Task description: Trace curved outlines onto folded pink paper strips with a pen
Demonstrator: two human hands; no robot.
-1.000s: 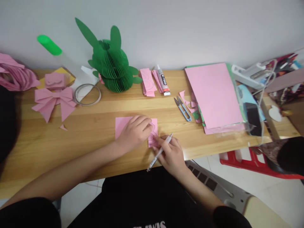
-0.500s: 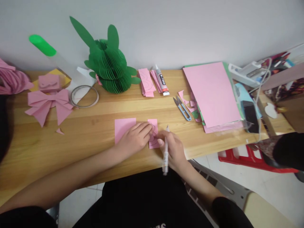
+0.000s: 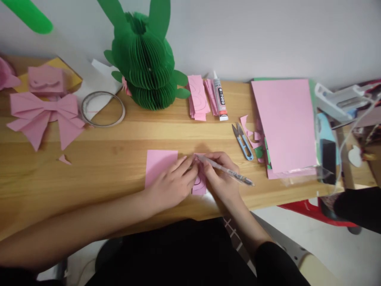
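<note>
Pen (image 3: 238, 175) now swung round from earlier frame — tip at upper end of pink strip (image 3: 200, 186), right hand (image 3: 225, 186) grasping barrel. Left hand (image 3: 172, 186) over strip's left edge — cannot tell if pinching. Strip lies on table (image 3: 181, 137).

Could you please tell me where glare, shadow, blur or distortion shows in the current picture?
Head view: the wooden table has a bright glare patch and soft shadow near the right hand; head view: lettering on the pen is too soft to read, though the glue tube legibly shows "7000"; head view: things near the frame's sides look stretched, wide-lens fashion.
</note>
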